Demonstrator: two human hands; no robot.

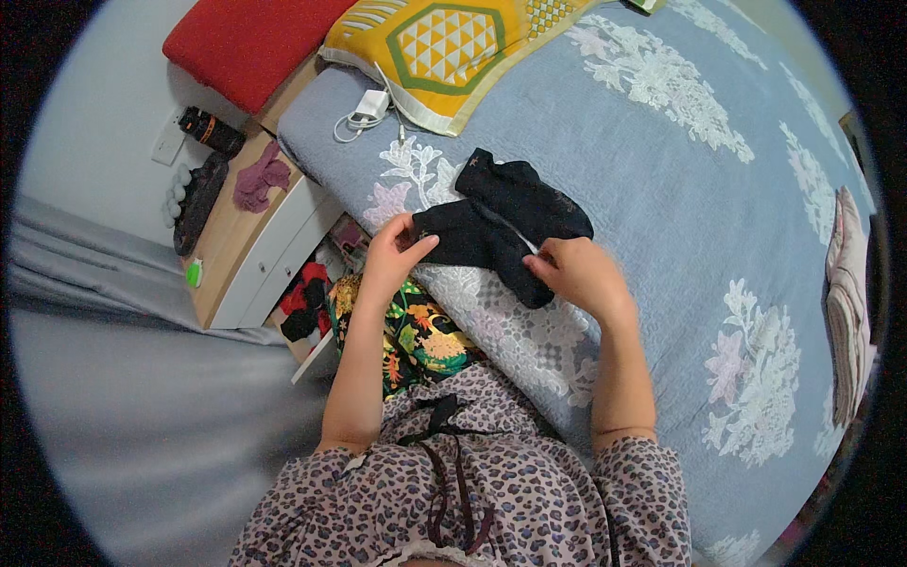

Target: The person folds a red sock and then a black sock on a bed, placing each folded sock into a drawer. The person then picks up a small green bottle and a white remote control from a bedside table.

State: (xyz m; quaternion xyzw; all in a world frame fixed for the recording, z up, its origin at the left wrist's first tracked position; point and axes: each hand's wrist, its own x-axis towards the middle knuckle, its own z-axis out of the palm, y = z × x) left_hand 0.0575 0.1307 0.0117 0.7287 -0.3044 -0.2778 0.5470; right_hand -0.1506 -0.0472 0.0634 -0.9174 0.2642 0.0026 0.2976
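Observation:
Two black socks lie on the blue bedspread (661, 312) in front of me. The nearer sock (463, 236) stretches between my hands, with its foot end bent toward me. My left hand (389, 255) pinches its cuff at the left end. At its right side, near the bend, my right hand (576, 269) is closed on the fabric, fingertips partly hidden under the hand. Just beyond, the other sock (534, 198) rests flat, touching the nearer one, with its cuff toward the far left. A thin pale strip shows between the two socks near my right fingers.
A yellow patterned pillow (449, 57) and a white charger with cable (371, 106) lie at the bed's far left. Left of the bed stands a nightstand (227, 255) with a purple cloth (260, 180) and black bottle (212, 130); its lower drawer is pulled out. Folded fabric (847, 312) hangs far right.

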